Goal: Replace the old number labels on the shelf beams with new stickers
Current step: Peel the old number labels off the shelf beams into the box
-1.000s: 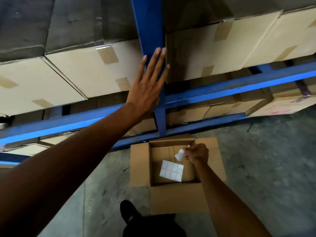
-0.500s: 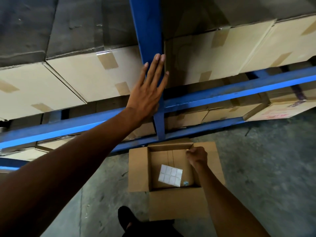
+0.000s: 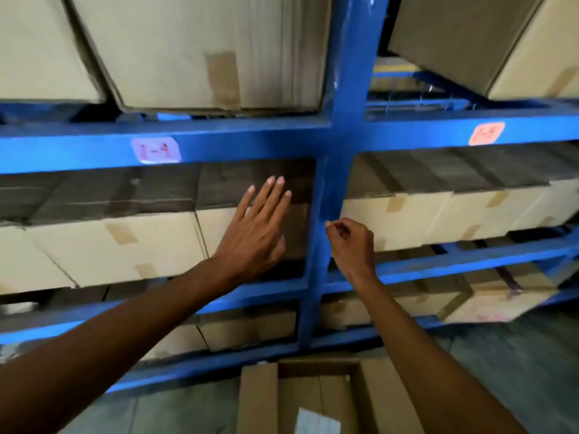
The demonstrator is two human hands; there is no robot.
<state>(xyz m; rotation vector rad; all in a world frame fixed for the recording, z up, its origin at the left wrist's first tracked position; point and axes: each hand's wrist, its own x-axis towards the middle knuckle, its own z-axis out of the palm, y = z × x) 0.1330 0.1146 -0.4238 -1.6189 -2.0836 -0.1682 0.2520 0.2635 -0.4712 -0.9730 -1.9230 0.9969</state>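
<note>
A pale label [image 3: 155,150] with red writing "1-4" is stuck on the upper blue beam [image 3: 250,145], left of the upright. An orange label [image 3: 486,133] sits on the same beam further right. My left hand [image 3: 258,230] is open, fingers spread, flat against the cartons below the pale label. My right hand [image 3: 352,242] is raised beside the blue upright [image 3: 332,189], thumb and forefinger pinched together; nothing shows between them. A white sticker sheet [image 3: 316,422] lies in the open cardboard box [image 3: 260,399] on the floor below.
Taped cartons [image 3: 119,245] fill every shelf level, some jutting past the beams. A large carton [image 3: 203,48] overhangs the top shelf. Grey concrete floor [image 3: 517,371] lies right of the open box.
The view has tilted up from the floor box to the labelled beam. My right hand has left the box and risen to the upright without the white piece it held. My left hand stays on the cartons.
</note>
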